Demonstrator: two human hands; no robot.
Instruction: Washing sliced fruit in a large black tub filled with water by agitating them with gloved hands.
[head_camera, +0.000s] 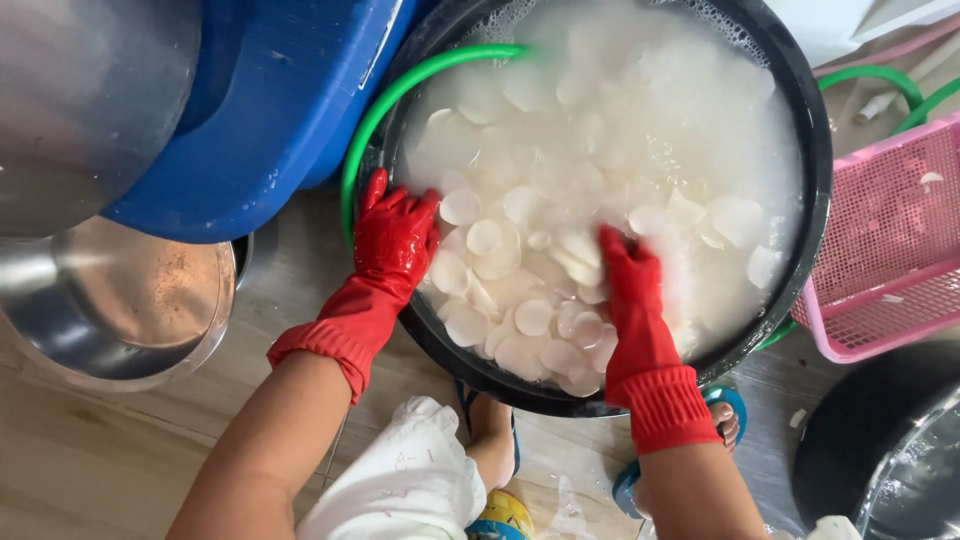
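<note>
- the black basin (815, 170) is the landmark: it sits on the floor, filled with cloudy, foamy water and a crowd of white round slices (530, 270).
- the left hand (393, 238), in a red rubber glove, rests on the basin's near-left rim, fingers spread and flat, gripping nothing; the slices lie just beside its fingertips, inside the basin.
- the right hand (628, 285), also in a red glove, is plunged among the slices near the basin's middle; its fingers are sunk in the foam (blurred there), so i cannot tell whether it is clenched on slices or loose.
- the slices are thin, pale discs, overlapping, thickest at the basin's near side between the two hands.
- a green hose (400, 95) curves over the basin's far-left rim into the water.
- left of the basin stand a blue tub (270, 120) and a steel bowl (110, 300); right of it, a pink basket (890, 250).
</note>
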